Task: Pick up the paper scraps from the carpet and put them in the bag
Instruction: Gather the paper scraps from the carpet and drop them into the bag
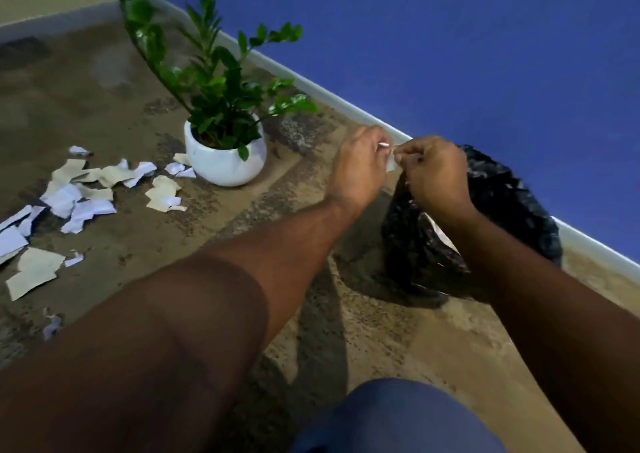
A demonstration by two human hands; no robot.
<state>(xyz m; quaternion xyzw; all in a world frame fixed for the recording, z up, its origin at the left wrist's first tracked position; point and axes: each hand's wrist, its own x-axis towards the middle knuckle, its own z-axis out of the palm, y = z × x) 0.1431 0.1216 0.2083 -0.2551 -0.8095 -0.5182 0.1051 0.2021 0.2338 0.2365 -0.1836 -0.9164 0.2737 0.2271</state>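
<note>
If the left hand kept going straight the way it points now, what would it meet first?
Most likely the right hand: the left hand points right, its fingers almost touching it above the black bag. Depth is unclear.

Two hands are seen, the left hand (358,165) and the right hand (434,172), with one small paper scrap (390,164) pinched between them; one black bag (502,193), one potted plant (225,141), and roughly twenty paper scraps (69,203) on one carpet (363,331) are counted
</note>
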